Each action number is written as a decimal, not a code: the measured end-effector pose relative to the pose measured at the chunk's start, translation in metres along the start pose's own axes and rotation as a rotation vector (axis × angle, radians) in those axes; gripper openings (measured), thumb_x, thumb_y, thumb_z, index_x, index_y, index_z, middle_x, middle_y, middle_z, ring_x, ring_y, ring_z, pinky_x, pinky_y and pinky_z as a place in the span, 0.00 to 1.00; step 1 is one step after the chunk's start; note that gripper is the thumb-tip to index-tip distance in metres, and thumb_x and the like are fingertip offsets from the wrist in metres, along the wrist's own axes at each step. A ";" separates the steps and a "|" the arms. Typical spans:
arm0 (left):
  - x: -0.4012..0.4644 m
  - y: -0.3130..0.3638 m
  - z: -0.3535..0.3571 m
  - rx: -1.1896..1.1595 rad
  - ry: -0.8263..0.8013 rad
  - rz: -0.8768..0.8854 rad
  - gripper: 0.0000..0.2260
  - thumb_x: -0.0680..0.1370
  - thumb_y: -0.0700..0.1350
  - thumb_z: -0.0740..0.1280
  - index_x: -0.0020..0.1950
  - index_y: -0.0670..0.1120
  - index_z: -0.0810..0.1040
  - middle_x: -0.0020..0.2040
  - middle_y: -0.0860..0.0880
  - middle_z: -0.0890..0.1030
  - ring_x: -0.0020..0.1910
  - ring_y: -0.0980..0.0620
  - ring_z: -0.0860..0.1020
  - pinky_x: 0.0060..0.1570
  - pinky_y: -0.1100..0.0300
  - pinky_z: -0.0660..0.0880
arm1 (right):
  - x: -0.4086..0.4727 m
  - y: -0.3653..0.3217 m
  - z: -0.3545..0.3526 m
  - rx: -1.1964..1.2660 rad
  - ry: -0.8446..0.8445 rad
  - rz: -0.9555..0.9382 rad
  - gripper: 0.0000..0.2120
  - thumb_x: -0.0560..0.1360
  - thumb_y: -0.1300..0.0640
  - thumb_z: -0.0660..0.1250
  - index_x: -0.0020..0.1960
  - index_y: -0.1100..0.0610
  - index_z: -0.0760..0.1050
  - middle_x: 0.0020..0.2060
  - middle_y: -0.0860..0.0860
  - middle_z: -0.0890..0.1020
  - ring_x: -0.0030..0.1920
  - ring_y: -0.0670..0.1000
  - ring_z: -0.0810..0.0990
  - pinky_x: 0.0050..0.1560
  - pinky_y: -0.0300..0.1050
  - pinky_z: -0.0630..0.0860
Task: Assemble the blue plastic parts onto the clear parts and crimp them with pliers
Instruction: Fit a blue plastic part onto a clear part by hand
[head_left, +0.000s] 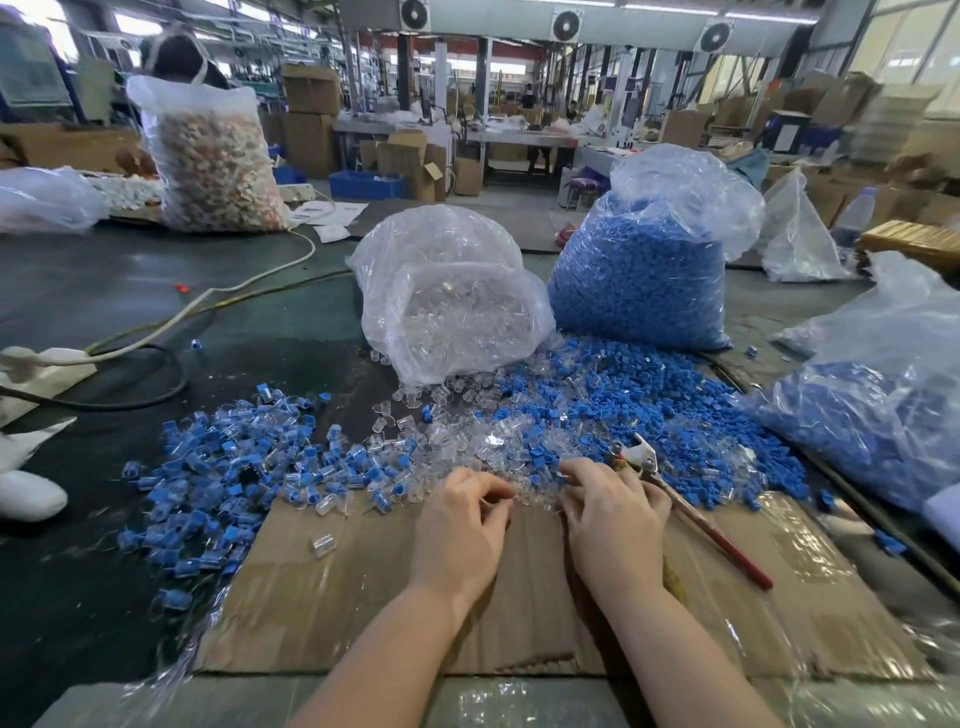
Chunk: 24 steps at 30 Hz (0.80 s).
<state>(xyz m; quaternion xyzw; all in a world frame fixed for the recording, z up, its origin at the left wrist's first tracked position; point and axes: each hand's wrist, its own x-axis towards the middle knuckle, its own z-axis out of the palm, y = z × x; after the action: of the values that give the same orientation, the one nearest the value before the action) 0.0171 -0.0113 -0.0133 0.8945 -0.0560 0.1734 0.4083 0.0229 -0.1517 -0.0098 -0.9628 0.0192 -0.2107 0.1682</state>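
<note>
Both hands work at lower centre, over a cardboard sheet (363, 597). Left hand (460, 525): fingers curled, thumb and forefinger pinched together at the edge of the clear parts (467, 436); what they hold cannot be told. Right hand (610, 519): fingers curled down into the same pile; grasp cannot be told. Pliers (691, 509) lie just right of the right hand, red handles toward lower right. Loose blue parts (623, 395) spread at centre right. Assembled pieces (218, 467) lie at centre left. Bags of clear parts (447, 296) and blue parts (644, 280) stand behind.
</note>
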 end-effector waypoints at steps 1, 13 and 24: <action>0.000 -0.001 0.000 0.004 -0.014 0.007 0.04 0.75 0.43 0.68 0.49 0.50 0.81 0.43 0.59 0.74 0.45 0.61 0.72 0.44 0.78 0.65 | -0.001 0.000 0.000 -0.012 0.000 -0.015 0.10 0.76 0.55 0.64 0.56 0.46 0.77 0.49 0.42 0.81 0.53 0.50 0.75 0.55 0.49 0.57; -0.003 0.001 -0.001 -0.004 -0.106 0.061 0.12 0.76 0.44 0.68 0.58 0.55 0.78 0.46 0.59 0.76 0.47 0.60 0.73 0.52 0.65 0.71 | -0.006 0.001 -0.011 0.293 0.024 -0.117 0.04 0.71 0.58 0.72 0.45 0.51 0.79 0.39 0.42 0.81 0.45 0.48 0.76 0.54 0.44 0.60; -0.002 0.004 -0.006 -0.241 -0.166 -0.091 0.09 0.71 0.45 0.73 0.43 0.60 0.78 0.41 0.56 0.81 0.40 0.59 0.79 0.48 0.57 0.77 | -0.007 0.001 -0.012 0.591 -0.165 -0.140 0.07 0.72 0.62 0.70 0.46 0.51 0.80 0.40 0.46 0.80 0.44 0.46 0.78 0.50 0.50 0.75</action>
<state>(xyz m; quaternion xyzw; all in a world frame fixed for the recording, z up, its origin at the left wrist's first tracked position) 0.0129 -0.0091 -0.0078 0.8518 -0.0694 0.0721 0.5142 0.0114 -0.1554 -0.0024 -0.8850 -0.1230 -0.1393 0.4269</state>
